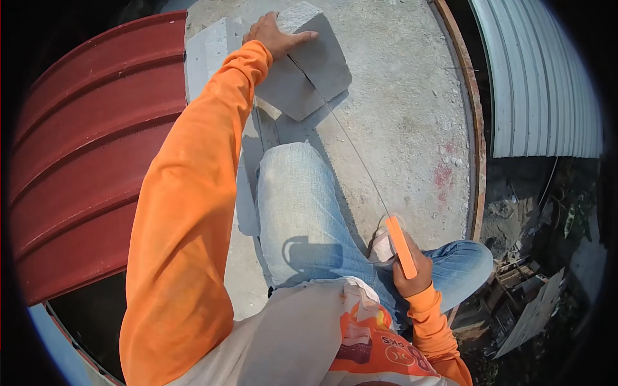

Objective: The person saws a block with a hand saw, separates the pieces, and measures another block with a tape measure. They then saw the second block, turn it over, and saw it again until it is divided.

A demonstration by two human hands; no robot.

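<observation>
My left hand (pixel 278 35) holds a pale grey block (pixel 325 58) from above, thumb stretched across its top and fingers curled over its far left side. In my right hand (pixel 414 273) is the orange handle (pixel 400 246) of a hand saw, my fingers closed around it. Its blade (pixel 357 153) shows edge-on as a thin dark line running up to the block. A dark cut line marks the block's face where the blade meets it. Beside it, under my left forearm, stands another grey block (pixel 212 48).
I sit on a rough concrete slab (pixel 405 96) with a brown raised edge (pixel 475 128) on the right. Red ribbed roofing (pixel 96 122) lies left, and grey corrugated sheeting (pixel 541 83) at upper right. Beyond the right edge there is a drop with scattered boards (pixel 531 312) below.
</observation>
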